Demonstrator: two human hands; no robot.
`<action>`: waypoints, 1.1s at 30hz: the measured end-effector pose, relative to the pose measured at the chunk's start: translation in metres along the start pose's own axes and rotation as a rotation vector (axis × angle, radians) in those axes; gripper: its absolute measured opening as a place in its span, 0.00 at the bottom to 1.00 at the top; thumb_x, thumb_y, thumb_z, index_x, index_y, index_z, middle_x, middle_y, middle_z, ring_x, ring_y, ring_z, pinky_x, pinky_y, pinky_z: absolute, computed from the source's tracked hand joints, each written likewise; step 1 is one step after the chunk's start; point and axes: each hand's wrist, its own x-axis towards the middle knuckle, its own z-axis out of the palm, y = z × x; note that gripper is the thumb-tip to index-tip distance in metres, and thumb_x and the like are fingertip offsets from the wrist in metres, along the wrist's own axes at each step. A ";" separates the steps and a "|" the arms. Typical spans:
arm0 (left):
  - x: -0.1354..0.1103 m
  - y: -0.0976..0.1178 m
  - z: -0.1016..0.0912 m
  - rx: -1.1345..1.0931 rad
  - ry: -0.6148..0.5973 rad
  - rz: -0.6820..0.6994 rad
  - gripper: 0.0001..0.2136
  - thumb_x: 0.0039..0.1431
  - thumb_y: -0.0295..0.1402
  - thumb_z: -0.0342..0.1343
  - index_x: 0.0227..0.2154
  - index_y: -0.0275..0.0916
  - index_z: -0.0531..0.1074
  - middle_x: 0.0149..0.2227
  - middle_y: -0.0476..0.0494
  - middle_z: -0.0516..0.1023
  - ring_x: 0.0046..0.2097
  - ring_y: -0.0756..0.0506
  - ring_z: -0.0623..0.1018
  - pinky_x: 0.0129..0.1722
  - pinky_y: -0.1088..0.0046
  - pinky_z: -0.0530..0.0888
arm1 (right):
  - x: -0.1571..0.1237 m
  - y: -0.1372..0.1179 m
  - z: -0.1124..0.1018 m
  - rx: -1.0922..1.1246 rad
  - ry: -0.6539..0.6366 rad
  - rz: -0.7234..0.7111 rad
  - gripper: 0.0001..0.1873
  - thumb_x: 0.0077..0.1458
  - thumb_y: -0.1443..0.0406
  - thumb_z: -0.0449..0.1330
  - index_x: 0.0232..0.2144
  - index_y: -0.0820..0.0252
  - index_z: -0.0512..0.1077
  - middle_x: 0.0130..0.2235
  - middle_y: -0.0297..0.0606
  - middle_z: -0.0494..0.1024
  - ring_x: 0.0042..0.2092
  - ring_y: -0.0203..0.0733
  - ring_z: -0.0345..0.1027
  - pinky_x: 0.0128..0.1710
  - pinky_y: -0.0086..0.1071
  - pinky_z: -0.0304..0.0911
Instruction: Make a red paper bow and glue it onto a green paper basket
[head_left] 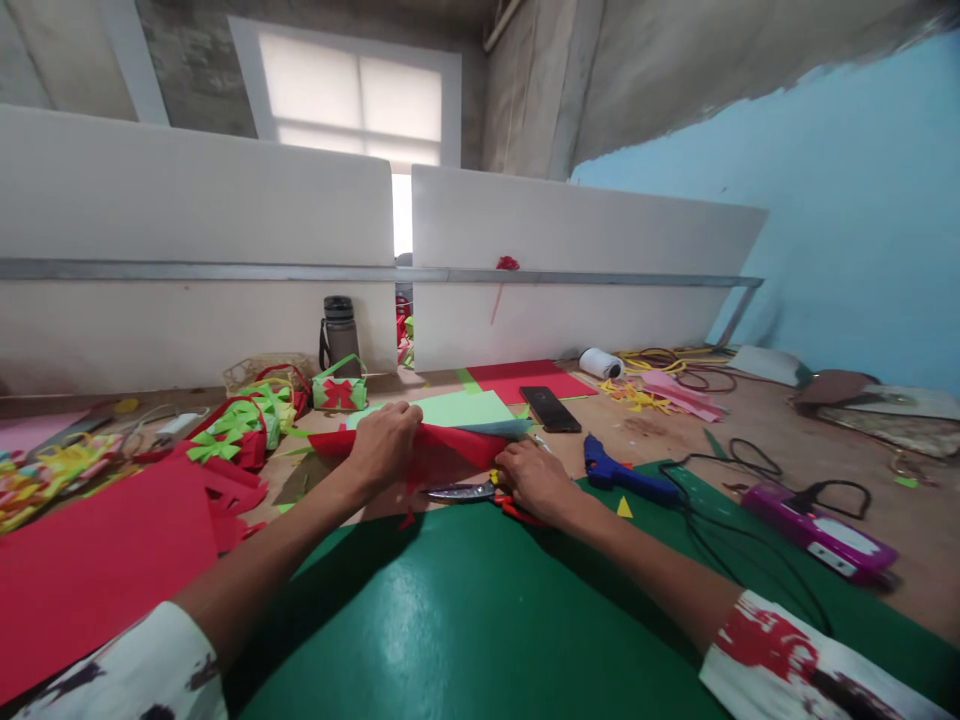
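The left hand (388,440) pinches the far edge of a red sheet (457,447), its fingers curled down. The right hand (531,478) bends over the sheet's right end, beside the handles of the scissors (459,492); whether it grasps the paper or the handles, I cannot tell. The sheet is at the middle of the tabletop (780,425), just beyond the green mat (450,610), with a pale green sheet (469,407) behind it. The scissors lie on the near side of the red sheet, blades pointing left.

Right of the right hand is a blue glue gun (626,477), with a purple power strip (821,535) farther right. A phone (551,410) lies on the far side, and a bottle (340,335) stands far left, behind a small green box (341,392) with a red bow.
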 end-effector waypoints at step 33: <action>0.006 0.007 -0.011 0.034 0.045 0.009 0.12 0.62 0.26 0.42 0.32 0.37 0.71 0.33 0.40 0.74 0.36 0.42 0.74 0.29 0.71 0.62 | 0.040 0.004 0.024 0.824 -0.025 0.480 0.16 0.61 0.61 0.57 0.50 0.61 0.67 0.49 0.42 0.72 0.44 0.44 0.70 0.42 0.42 0.69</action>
